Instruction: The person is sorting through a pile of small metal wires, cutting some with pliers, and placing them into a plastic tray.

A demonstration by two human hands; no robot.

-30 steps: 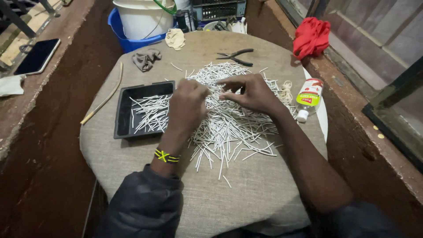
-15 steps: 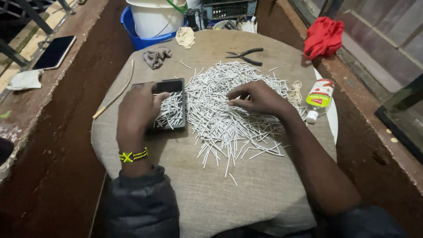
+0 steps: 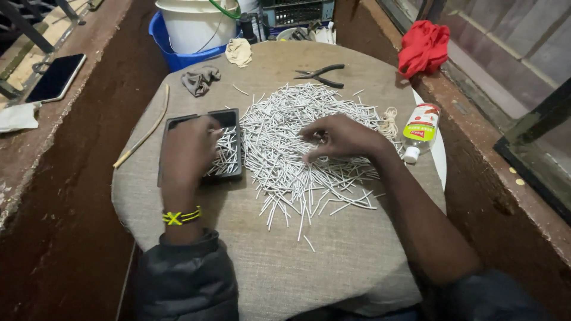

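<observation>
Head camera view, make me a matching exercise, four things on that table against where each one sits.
Things:
1. pliers
2. black tray
3. bottle
4. grey rag

Places:
A. under the left hand
B. far side, beyond the white sticks
C. right edge, lying on its side
D. far left, beyond the tray

Pairs: 1-B, 2-A, 3-C, 4-D

Dark padded sleeves; yellow-and-black wristband [image 3: 181,216] on left wrist.

One black tray [image 3: 231,116], one pair of pliers [image 3: 319,75], one plastic bottle [image 3: 418,128], one phone [image 3: 56,77], two buckets [image 3: 193,24], and uncountably many white sticks [image 3: 297,137].
</observation>
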